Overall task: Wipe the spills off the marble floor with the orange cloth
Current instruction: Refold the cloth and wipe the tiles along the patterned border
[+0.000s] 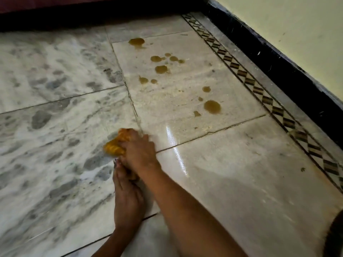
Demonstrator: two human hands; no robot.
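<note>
Left hand point(128, 197) lies flat, fingers pressed together; beyond it, right hand point(140, 152) fingers clutch the bunched orange cloth point(116, 145) on the marble floor point(232, 173), spills point(212, 107) well apart.

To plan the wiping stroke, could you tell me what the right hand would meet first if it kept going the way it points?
Probably bare marble floor first, then the small brown drops; the right hand, gripping the orange cloth, points up-left roughly towards them.

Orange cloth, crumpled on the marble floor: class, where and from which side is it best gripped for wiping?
Grip the bunched orange cloth across its raised, crumpled top, coming from above and the near side. The right hand already presses it there; the left hand lies behind on the grey-veined marble floor. That probably leaves its flat underside free to push toward the brown spills.
</note>
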